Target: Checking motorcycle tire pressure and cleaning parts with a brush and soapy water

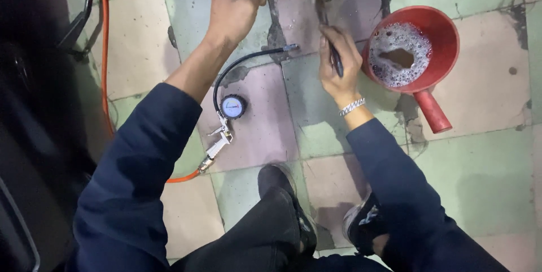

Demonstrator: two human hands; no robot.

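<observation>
Two shoes (282, 193); one gauge (232, 106); one red scoop (437, 29); right hand (339, 63) gripping brush (327, 29).

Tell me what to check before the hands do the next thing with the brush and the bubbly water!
1. Right hand grips the dark brush: ok.
2. Left hand steadies the dark part at the top edge: ok, though what it is, cannot tell.
3. Red scoop upright with soapy water inside: ok.
4. Scoop close beside the right hand: ok.
5. Air gauge and its black hose lie on the floor between the arms, near the shoes: not ok, could get bumped.
6. Brush bristles wet: cannot tell.
</observation>
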